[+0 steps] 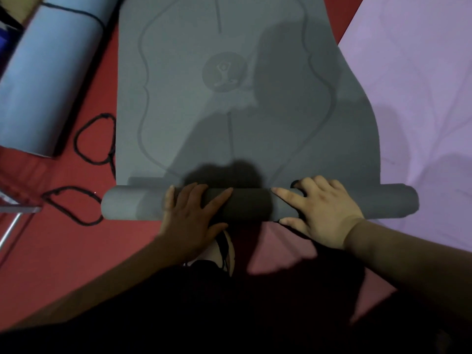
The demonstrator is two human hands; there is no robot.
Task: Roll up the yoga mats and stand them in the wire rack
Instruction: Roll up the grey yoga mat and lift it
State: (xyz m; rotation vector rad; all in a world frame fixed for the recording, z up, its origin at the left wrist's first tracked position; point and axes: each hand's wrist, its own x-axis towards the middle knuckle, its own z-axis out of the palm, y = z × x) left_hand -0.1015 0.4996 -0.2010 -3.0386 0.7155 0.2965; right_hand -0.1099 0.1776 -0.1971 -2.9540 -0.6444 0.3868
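A grey yoga mat (229, 98) lies flat on the red floor, running away from me, with a round figure emblem near its middle. Its near end is wound into a thin roll (245, 205) that lies crosswise in front of me. My left hand (190, 213) presses flat on top of the roll left of centre, fingers spread. My right hand (321, 208) presses on the roll right of centre, fingers spread too. A rolled light-blue mat (51, 72) lies at the upper left. A lilac mat (413, 98) lies flat on the right. No wire rack is in view.
Black cord loops (94, 141) lie on the red floor (63, 251) left of the grey mat. A metal leg (11, 228) shows at the left edge. My dark clothing fills the bottom of the view.
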